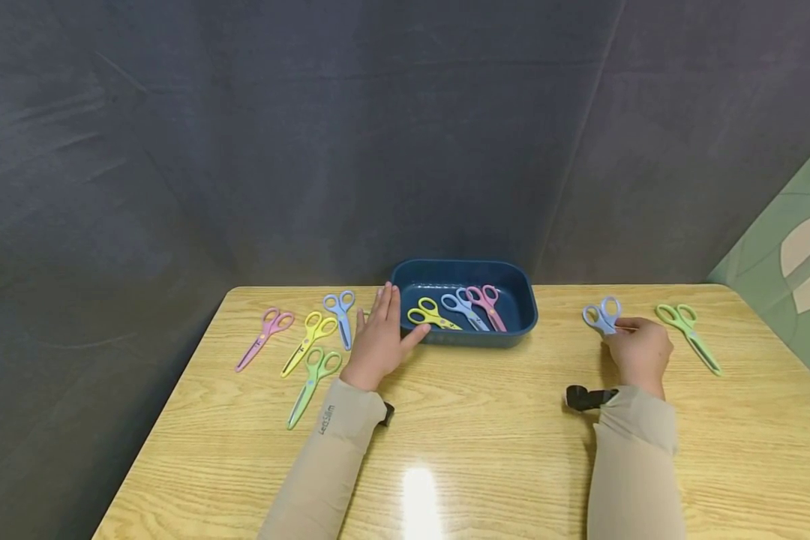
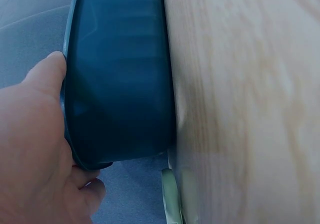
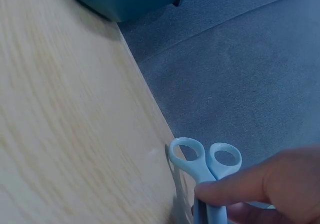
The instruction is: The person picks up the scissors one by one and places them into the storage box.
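Observation:
My right hand (image 1: pixel 640 351) pinches a pair of light blue scissors (image 3: pixel 197 169) between thumb and fingers, just below the handle loops, which point away from me. My left hand (image 1: pixel 378 341) lies against the near left corner of a dark blue plastic bin (image 1: pixel 523 334). Its fingers reach along the left side, and the thumb (image 2: pixel 52 67) touches the front rim in the left wrist view. Inside the bin lie yellow scissors (image 1: pixel 427 309), blue scissors (image 1: pixel 466 306) and pink scissors (image 1: pixel 486 304). Green scissors (image 1: pixel 688 330) lie to the right of my right hand.
Left of the bin lie pink (image 1: pixel 266 336), yellow (image 1: pixel 307 341), blue (image 1: pixel 342 315) and green scissors (image 1: pixel 313 382). Another green handle (image 2: pixel 171 196) shows low beside the bin, mostly hidden by my left hand. A dark grey curtain (image 1: pixel 378 150) hangs behind the wooden table (image 1: pixel 499 435).

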The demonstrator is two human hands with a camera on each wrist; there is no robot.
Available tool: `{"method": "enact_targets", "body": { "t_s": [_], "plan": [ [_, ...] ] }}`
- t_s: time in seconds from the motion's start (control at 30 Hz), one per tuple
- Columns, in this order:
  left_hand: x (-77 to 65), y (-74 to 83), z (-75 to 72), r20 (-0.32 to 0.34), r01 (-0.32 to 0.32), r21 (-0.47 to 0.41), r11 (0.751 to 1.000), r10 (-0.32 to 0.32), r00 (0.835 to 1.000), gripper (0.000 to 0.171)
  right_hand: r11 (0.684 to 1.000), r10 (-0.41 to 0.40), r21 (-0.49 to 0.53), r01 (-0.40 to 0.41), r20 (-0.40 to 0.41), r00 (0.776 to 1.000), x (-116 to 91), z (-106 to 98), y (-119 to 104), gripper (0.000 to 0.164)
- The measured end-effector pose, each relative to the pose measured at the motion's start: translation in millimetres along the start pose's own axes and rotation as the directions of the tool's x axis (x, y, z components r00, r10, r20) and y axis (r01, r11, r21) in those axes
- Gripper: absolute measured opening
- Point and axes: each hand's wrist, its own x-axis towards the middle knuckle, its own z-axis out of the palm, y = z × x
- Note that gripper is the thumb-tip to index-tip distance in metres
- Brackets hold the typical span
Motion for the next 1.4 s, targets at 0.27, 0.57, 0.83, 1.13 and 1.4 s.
{"method": "enact_targets", "body": {
  "t_s": [0.27,0.57,0.83,1.13,1.4],
  "plan": [
    [0.2,0.0,-0.9,0.003,0.006,-0.013,1.0,-0.006,1.0,0.093,0.997,0.02,0.076,-0.022,0.035,0.999,0,1,-6,0.039],
    [0.0,1.6,-2.2,-0.007,-0.004,-0.021,1.0,0.003,1.0,0.093,0.996,-0.01,0.091,0.006,0.038,0.999,0,0,-20,0.038],
    [0.0,0.7,-1.2,0.006,0.002,-0.029,1.0,-0.002,1.0,0.093,0.988,-0.057,0.142,0.055,0.013,0.998,-7,1,-39,0.04],
    [0.7,0.7,-0.6,0.024,0.009,-0.024,1.0,-0.008,1.0,0.094,0.977,-0.117,0.178,0.12,-0.025,0.993,-15,8,-52,0.038],
    [-1.1,0.2,-0.4,-0.002,-0.009,-0.023,1.0,0.009,1.0,0.093,0.968,-0.173,0.177,0.178,-0.044,0.984,-22,11,-63,0.032]
  ]
}}
